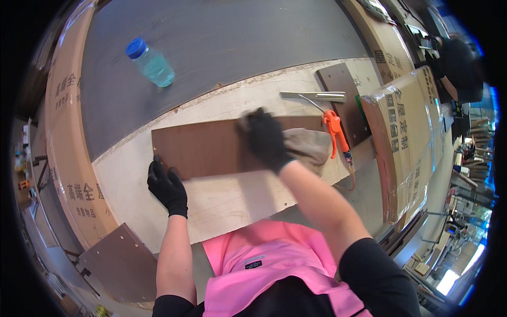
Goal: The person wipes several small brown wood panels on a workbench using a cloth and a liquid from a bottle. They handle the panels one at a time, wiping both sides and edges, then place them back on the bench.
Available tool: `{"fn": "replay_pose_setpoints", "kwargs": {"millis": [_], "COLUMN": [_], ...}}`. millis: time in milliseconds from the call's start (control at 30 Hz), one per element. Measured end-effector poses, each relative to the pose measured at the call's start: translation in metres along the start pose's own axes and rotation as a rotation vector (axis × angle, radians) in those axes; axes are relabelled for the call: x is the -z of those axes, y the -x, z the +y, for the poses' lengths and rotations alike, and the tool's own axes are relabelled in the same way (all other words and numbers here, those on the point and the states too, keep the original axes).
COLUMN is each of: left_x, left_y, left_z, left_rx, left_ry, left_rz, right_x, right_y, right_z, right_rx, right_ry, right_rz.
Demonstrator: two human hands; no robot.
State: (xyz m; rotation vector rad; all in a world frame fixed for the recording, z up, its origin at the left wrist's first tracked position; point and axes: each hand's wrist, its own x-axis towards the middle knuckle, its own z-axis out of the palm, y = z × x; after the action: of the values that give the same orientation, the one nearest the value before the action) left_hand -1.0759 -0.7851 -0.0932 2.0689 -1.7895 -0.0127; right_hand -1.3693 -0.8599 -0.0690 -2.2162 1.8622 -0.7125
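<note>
A long brown board (pixel 206 148) lies across the pale worktop in front of me. My left hand (pixel 168 188), in a black glove, grips the board's near left corner, with its fingers along the left end and its thumb at the front edge. My right hand (pixel 264 138), also gloved in black, is over the right half of the board and blurred by motion. A greyish patch shows at its fingertips; whether it holds something there is not clear. Just right of that hand, a crumpled grey-brown cloth (pixel 311 146) lies partly over the board's right end.
An orange air blow gun (pixel 334 128) with a hose lies at the right, beside a metal strip (pixel 317 96) and another brown panel (pixel 346 103). A water bottle (pixel 152 65) stands on the dark surface. A wrapped carton (pixel 404 146) flanks the right; a brown panel (pixel 121 265) leans lower left.
</note>
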Motion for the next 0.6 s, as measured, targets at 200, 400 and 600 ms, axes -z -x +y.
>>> {"fn": "replay_pose_setpoints", "kwargs": {"millis": [200,400,600], "left_x": [-0.001,-0.001,-0.001], "left_y": [-0.001,-0.002,-0.003], "left_z": [-0.003,-0.001,0.001], "left_rx": [0.027,0.015,0.029], "left_ry": [-0.082,-0.107,-0.145], "left_rz": [0.048,0.064,0.068], "right_x": [-0.043,0.027,0.084], "right_y": [0.011,0.065,0.108], "right_z": [-0.086,0.024,0.075], "right_rx": [0.066,-0.006,-0.432], "right_ry": [-0.155,0.166,0.511], "right_rz": [-0.087,-0.03,-0.265]}}
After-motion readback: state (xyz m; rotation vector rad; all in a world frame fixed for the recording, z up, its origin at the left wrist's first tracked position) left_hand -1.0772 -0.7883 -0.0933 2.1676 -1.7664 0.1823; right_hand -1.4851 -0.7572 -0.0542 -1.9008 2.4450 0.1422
